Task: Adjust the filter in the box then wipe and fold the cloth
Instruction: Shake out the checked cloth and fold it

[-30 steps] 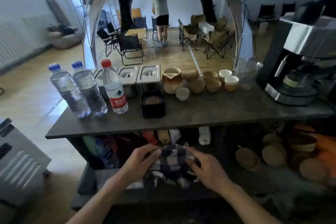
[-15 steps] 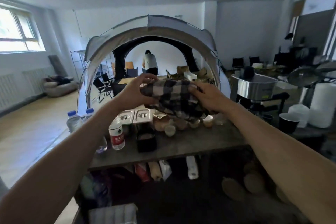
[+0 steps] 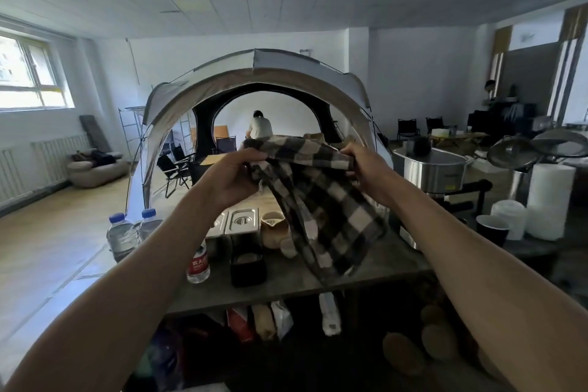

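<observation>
A dark-and-cream checked cloth (image 3: 321, 200) hangs in the air above the dark table (image 3: 375, 267). My left hand (image 3: 232, 175) grips its top left edge and my right hand (image 3: 366, 165) grips its top right edge. The cloth is partly spread, and its lower part droops down to the right over the tabletop. A small black box (image 3: 247, 267) with a brown round filter in it stands on the table below my left hand, apart from the cloth.
Water bottles (image 3: 122, 237) stand at the table's left, steel lidded trays (image 3: 242, 221) and a ceramic jug (image 3: 273, 229) behind the box. A steel machine (image 3: 429, 172), a dark cup (image 3: 492, 229) and white cups are at right. Bags hang under the table. A person stands far off inside a tent.
Both hands lifted the bunched cloth from below the table up to eye level, then pulled apart so it unfolded and hangs down. My view tilted up.
</observation>
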Available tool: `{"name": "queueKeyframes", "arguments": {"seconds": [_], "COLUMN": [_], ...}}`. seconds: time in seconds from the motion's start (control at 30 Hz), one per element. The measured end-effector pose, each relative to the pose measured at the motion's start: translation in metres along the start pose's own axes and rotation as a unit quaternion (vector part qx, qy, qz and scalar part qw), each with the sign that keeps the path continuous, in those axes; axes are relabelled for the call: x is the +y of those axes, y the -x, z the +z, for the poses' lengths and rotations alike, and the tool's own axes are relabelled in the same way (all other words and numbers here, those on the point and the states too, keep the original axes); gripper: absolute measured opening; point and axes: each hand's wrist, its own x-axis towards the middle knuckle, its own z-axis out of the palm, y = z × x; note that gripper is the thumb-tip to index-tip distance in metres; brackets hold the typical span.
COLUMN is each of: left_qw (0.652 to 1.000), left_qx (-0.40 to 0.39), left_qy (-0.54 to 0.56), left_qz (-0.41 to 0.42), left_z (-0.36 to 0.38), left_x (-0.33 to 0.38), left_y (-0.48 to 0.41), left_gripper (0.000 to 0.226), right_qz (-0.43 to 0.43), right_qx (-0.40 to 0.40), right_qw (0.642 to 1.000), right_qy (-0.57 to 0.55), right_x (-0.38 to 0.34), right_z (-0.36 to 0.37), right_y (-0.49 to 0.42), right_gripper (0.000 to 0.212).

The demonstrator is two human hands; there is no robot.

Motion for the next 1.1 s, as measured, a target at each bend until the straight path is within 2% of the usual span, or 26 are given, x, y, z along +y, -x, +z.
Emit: {"name": "queueKeyframes", "arguments": {"seconds": [0.03,0.1,0.17,0.23,0.27,0.33,0.4,0.43,0.5,0.53,0.6,0.63,0.7,0.8,0.87,0.93,0.97,1.03,1.07,1.1], "left_qw": [1.000,1.000,0.999,0.998,0.998,0.998,0.999,0.999,0.990,0.977,0.952,0.948,0.941,0.917,0.907,0.891,0.869,0.835,0.836,0.852], "left_qx": [0.007,0.023,0.043,0.045,0.045,0.029,0.012,0.019,0.072,0.104,0.114,0.097,0.041,-0.035,-0.047,0.008,0.037,0.083,0.100,0.107], "left_qy": [0.009,0.017,0.004,-0.021,-0.031,-0.040,-0.032,-0.039,-0.122,-0.183,-0.284,-0.303,-0.332,-0.383,-0.399,-0.442,-0.486,-0.542,-0.537,-0.510], "left_qz": [-0.006,-0.012,-0.019,-0.033,-0.041,-0.049,-0.039,-0.030,0.001,0.019,0.026,0.008,-0.049,-0.108,-0.124,-0.102,-0.082,-0.053,-0.050,-0.052], "left_z": [0.003,0.009,0.014,0.019,0.022,0.024,0.019,0.016,0.006,0.000,-0.013,-0.018,-0.025,-0.030,-0.036,-0.041,-0.044,-0.048,-0.049,-0.047], "left_x": [-0.001,-0.003,-0.005,-0.007,-0.007,-0.004,0.001,0.004,0.013,0.017,0.023,0.026,0.029,0.037,0.041,0.046,0.050,0.056,0.058,0.060], "left_y": [-0.001,-0.004,-0.010,-0.012,-0.012,-0.011,-0.010,-0.010,-0.008,-0.005,0.001,0.004,0.009,0.011,0.012,0.014,0.014,0.015,0.015,0.015], "left_gripper": [0.020,0.017,0.010,0.009,0.010,0.012,0.015,0.018,0.026,0.030,0.041,0.043,0.049,0.077,0.087,0.083,0.078,0.065,0.056,0.050], "right_qz": [0.014,0.014,0.022,0.008,-0.022,-0.089,-0.146,-0.149,-0.094,-0.053,0.004,0.014,0.015,0.031,0.029,0.014,0.023,0.042,0.046,0.039], "right_qx": [-0.022,-0.070,-0.154,-0.247,-0.265,-0.229,-0.126,-0.074,-0.020,-0.033,-0.080,-0.091,-0.090,-0.102,-0.103,-0.112,-0.099,-0.038,0.001,0.044], "right_qw": [0.999,0.996,0.986,0.969,0.962,0.959,0.962,0.968,0.993,0.997,0.972,0.959,0.954,0.938,0.941,0.957,0.969,0.988,0.992,0.993], "right_qy": [-0.042,-0.056,-0.061,0.007,0.067,0.140,0.196,0.188,0.065,-0.039,-0.220,-0.267,-0.287,-0.330,-0.323,-0.269,-0.225,-0.144,-0.121,-0.101], "right_x": [0.002,0.010,0.016,0.020,0.020,0.021,0.020,0.019,0.012,0.005,-0.006,-0.010,-0.016,-0.017,-0.016,-0.018,-0.019,-0.020,-0.021,-0.021], "right_z": [-0.001,0.000,0.004,0.008,0.012,0.022,0.027,0.026,0.017,0.011,-0.002,-0.006,-0.010,-0.011,-0.016,-0.020,-0.020,-0.021,-0.021,-0.020], "right_y": [-0.002,-0.008,-0.010,-0.007,-0.004,-0.002,-0.009,-0.014,-0.018,-0.015,-0.011,-0.011,-0.013,-0.015,-0.017,-0.014,-0.014,-0.018,-0.020,-0.022], "right_gripper": [0.020,0.021,0.036,0.051,0.048,0.042,0.044,0.038,0.023,0.017,0.018,0.023,0.025,0.042,0.021,0.015,0.013,0.018,0.018,0.019]}}
